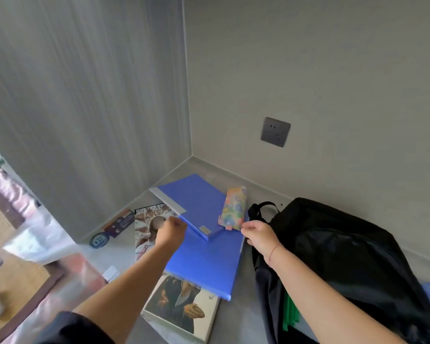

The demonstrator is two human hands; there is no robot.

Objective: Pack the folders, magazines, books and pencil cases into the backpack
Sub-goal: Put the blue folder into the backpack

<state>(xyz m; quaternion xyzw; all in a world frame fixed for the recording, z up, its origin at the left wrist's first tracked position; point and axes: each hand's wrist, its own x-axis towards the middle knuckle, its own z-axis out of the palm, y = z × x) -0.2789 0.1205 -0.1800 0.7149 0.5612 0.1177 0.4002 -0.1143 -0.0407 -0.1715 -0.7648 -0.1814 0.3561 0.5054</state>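
Two magazines were seen at left on the counter, partly covered by two blue folders. Left hand was curled over them; grip unclear. One pencil case lay on the folders. Right hand, fingers pinched, was held at one black backpack; hold unclear.

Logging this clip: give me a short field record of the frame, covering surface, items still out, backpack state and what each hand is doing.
surface: grey floor in a wall corner
items out: two blue folders stacked, colourful pencil case on top, magazines beneath
backpack: black, right of the pile, something green showing at its opening
left hand: closed, over the magazine beside the upper folder
right hand: at the backpack's edge, near the pencil case
wall: power outlet
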